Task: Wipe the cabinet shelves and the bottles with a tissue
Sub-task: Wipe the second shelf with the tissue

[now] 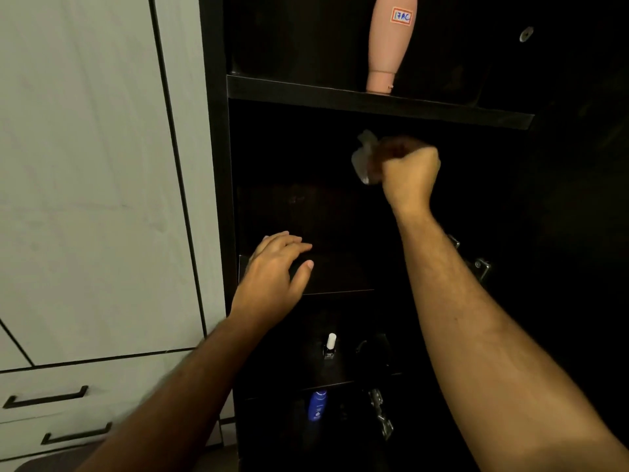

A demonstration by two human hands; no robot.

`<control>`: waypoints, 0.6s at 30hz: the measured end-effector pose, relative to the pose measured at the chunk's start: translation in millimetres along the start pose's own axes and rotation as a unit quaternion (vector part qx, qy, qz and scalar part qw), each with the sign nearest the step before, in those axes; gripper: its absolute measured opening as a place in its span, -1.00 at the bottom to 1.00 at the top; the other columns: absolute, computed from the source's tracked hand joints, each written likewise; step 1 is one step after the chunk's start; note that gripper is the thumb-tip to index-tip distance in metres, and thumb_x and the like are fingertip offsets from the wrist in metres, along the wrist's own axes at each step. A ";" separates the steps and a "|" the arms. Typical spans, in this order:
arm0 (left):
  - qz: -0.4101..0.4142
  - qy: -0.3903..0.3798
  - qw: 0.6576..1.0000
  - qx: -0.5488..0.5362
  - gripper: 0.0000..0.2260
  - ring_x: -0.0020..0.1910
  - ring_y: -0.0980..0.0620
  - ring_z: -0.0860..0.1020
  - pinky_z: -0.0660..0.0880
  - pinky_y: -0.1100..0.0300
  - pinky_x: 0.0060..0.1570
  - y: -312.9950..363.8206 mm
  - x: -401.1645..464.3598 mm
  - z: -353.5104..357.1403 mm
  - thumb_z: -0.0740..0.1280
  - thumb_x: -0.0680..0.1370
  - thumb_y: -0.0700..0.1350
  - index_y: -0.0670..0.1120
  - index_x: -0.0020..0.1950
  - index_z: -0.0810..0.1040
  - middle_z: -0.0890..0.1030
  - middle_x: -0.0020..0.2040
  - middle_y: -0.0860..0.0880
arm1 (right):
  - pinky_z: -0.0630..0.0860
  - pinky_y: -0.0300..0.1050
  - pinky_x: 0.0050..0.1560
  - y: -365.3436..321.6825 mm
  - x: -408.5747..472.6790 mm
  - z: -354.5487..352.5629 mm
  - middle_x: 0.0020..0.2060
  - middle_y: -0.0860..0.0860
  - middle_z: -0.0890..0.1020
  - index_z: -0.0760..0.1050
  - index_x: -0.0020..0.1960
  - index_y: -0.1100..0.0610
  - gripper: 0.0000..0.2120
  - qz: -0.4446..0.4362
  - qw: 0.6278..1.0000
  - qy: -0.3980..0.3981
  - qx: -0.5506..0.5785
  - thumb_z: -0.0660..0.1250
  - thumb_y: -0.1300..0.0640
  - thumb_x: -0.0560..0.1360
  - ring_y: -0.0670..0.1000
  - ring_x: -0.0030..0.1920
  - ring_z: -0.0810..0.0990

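Right hand fisted round tissue, inside middle bay, just under upper shelf. Left hand spread, empty, resting on lower shelf. Pink bottle upright above, nearer right hand.

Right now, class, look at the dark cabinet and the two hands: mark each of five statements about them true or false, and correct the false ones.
1. The right hand is closed around a crumpled white tissue. True.
2. The left hand holds the tall peach-pink bottle. False: that hand is open at the front edge of a dark wooden shelf; the bottle stands on the top shelf, untouched.
3. The peach-pink bottle carries a sticker with handwriting. True.
4. The blue bottle stands on the top shelf. False: it is on the lowest visible level.
5. The small nail-polish bottle with a white cap lies tipped over. False: it stands upright.
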State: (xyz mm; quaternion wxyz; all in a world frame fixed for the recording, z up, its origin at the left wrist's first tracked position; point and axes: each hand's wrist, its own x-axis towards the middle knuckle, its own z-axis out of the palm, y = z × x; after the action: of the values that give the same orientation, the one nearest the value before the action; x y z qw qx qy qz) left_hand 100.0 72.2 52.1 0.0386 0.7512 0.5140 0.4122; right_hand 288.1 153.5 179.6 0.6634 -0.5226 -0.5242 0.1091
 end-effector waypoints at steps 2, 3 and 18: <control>0.009 -0.007 1.000 -0.003 -0.69 0.44 0.12 0.26 0.14 0.09 0.48 -1.5 0.2 1.2 0.26 0.61 -0.03 -0.01 0.35 0.49 0.47 0.36 0.02 | 0.63 -0.15 -0.17 -14.5 1.1 15.6 -0.29 -0.08 0.66 0.66 -0.19 0.10 -0.91 -0.037 0.995 0.058 0.077 0.48 0.28 0.39 -0.14 -0.27 0.63; 0.016 -0.008 1.000 -0.008 -0.69 0.43 0.13 0.26 0.13 0.12 0.47 -1.8 0.2 1.4 0.26 0.61 -0.03 -0.01 0.35 0.49 0.48 0.36 0.02 | 0.63 -0.16 -0.13 -18.0 -2.5 24.7 -0.27 -0.08 0.67 0.67 -0.16 0.12 -0.92 -0.054 0.993 0.058 0.093 0.49 0.27 0.38 -0.15 -0.26 0.63; 0.249 0.123 0.958 0.074 -0.69 0.49 -0.14 0.25 0.13 -0.15 0.48 -7.2 -30.6 -49.8 0.30 0.55 -0.14 -0.10 0.28 0.54 0.47 0.36 -0.16 | 0.55 -0.24 -0.26 38.0 -63.3 18.0 -0.31 -0.04 0.62 0.63 -0.20 0.13 -0.95 -0.073 0.966 -0.129 -0.212 0.43 0.24 0.42 -0.11 -0.30 0.60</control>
State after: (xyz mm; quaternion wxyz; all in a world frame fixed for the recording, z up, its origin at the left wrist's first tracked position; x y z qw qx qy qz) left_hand 57.8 32.7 63.6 -0.1845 0.7998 0.3405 0.4587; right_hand 261.9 136.3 110.3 0.4704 -0.5928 -0.6535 0.0135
